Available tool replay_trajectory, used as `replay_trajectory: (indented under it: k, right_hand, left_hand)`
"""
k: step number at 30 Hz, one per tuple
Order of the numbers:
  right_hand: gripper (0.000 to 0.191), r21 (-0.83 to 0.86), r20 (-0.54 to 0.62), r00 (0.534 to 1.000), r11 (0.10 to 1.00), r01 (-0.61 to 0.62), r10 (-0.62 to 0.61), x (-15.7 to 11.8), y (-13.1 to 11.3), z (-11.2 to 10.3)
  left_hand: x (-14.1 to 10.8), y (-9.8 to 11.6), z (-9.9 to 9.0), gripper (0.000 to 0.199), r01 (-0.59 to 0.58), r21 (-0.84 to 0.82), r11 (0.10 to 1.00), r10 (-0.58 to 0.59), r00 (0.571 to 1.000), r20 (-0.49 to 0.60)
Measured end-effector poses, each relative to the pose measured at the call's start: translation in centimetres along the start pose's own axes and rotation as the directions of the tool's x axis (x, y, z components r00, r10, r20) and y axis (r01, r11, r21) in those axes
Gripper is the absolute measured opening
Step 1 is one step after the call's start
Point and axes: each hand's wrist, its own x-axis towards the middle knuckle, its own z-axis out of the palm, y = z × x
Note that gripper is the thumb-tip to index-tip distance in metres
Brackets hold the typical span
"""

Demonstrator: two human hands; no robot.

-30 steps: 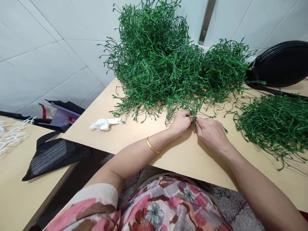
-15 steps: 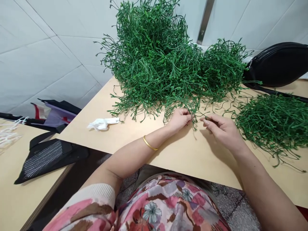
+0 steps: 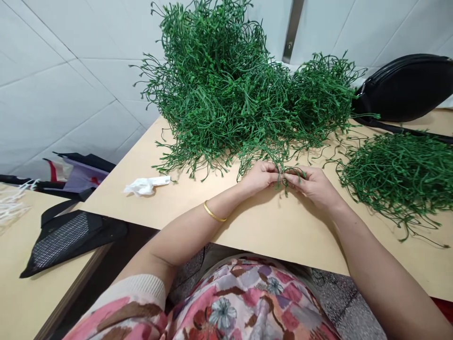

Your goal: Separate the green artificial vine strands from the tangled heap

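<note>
My left hand rests at the front edge of a large heap of green artificial plant stems, its fingers pinched on a few thin stems. Fingertip to fingertip with it, my right hand is closed on a green stem too, and a tip pokes out by its fingers. The exact grip between the fingertips is partly hidden. To the right of my right hand lies a smaller heap of the same green stems.
A crumpled white tissue lies on the left of the pale tabletop. A black bag stands at the back right by the tiled wall. Left of the table are a black mesh pouch and white strings.
My right hand has moved left until its fingertips meet those of my left hand at the stems. The whole view has shifted slightly.
</note>
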Motion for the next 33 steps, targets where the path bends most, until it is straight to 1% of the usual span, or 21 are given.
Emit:
replay_trajectory:
  k: [2,3,5,8,10,13,15,18,20,23,25,29,31,33]
  right_hand:
    - [0.041,0.081,0.021,0.998,0.995,-0.057,0.056,0.1,-0.1,-0.2]
    - [0.043,0.083,0.021,0.997,0.994,-0.071,0.07,0.1,0.0,-0.2]
    - [0.043,0.001,-0.001,0.999,0.999,-0.052,0.052,0.2,0.0,-0.2]
    - [0.04,-0.201,-0.053,0.998,0.979,0.02,-0.031,0.4,0.2,-0.2]
    - [0.037,-0.258,-0.04,0.998,0.965,0.036,-0.048,0.4,0.1,-0.3]
    - [0.029,-0.226,0.031,0.999,0.974,0.026,-0.019,0.2,-0.3,-0.4]
    - [0.023,-0.217,0.043,0.999,0.976,0.023,-0.014,0.1,-0.6,-0.4]
    - [0.013,-0.24,0.037,0.999,0.971,0.023,-0.015,0.0,-0.9,-0.2]
    - [0.01,-0.254,0.052,0.999,0.967,0.023,-0.01,0.0,-1.1,-0.1]
    - [0.007,-0.243,0.082,0.997,0.97,0.027,-0.007,-0.1,-1.1,-0.3]
    - [0.006,-0.21,0.098,0.995,0.978,0.007,0.014,-0.2,-1.1,-0.6]
    - [0.008,-0.184,0.118,0.989,0.981,-0.064,0.087,-0.2,-0.8,-1.2]
    - [0.011,-0.202,0.128,0.99,0.979,-0.037,0.064,-0.1,-0.6,-1.2]
    - [0.014,-0.234,0.14,0.99,0.971,0.041,-0.009,-0.1,-0.4,-1.1]
  left_hand:
    - [0.0,0.0,-0.2,0.024,-0.003,0.01,1.0,0.002,0.999,0.048]
    - [0.0,0.0,-0.2,0.025,-0.004,0.015,1.0,0.004,0.998,0.06]
    - [0.1,-0.1,-0.3,0.025,-0.005,0.031,1.0,0.003,0.998,0.068]
    - [0.1,-0.2,-0.2,0.024,-0.004,0.049,0.999,0.0,0.998,0.067]
    - [0.1,-0.3,-0.1,0.021,0.012,0.038,0.999,-0.014,0.998,0.06]
    - [0.2,-0.1,0.1,0.018,0.056,0.02,0.998,-0.057,0.998,0.039]
    - [0.2,0.0,0.2,0.02,0.068,0.022,0.997,-0.068,0.997,0.023]
    - [0.2,0.0,0.3,0.023,0.053,0.028,0.998,-0.054,0.999,0.009]
    - [0.2,-0.1,0.3,0.024,0.033,0.042,0.999,-0.034,0.999,0.022]
    - [0.2,-0.2,0.1,0.023,-0.012,0.069,0.998,0.007,0.997,0.08]
    - [0.1,-0.2,0.1,0.023,-0.031,0.073,0.997,0.023,0.994,0.106]
    - [-0.1,0.1,0.0,0.024,-0.012,0.067,0.998,0.005,0.993,0.115]
    - [-0.1,0.3,0.0,0.024,0.007,0.062,0.998,-0.014,0.993,0.116]
    - [0.0,0.3,0.0,0.024,0.022,0.055,0.998,-0.028,0.994,0.105]
